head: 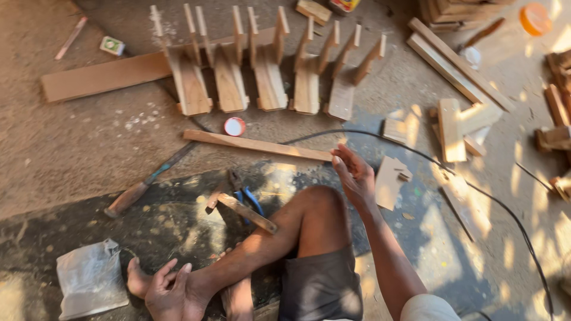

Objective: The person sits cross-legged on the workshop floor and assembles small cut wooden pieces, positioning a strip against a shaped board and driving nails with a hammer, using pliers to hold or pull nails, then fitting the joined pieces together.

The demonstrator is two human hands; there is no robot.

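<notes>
Now right hand touches the left-right wood strip.

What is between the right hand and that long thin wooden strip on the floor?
Nothing visible. The right hand is raised, open, right at the near end of the strip, its fingertips at or just over it; whether they touch cannot be told. A black cable arcs past just behind, not between them.

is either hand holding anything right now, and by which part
Nothing is held. The right hand reaches open toward the end of a long wooden strip; the left hand rests on the foot.
</notes>
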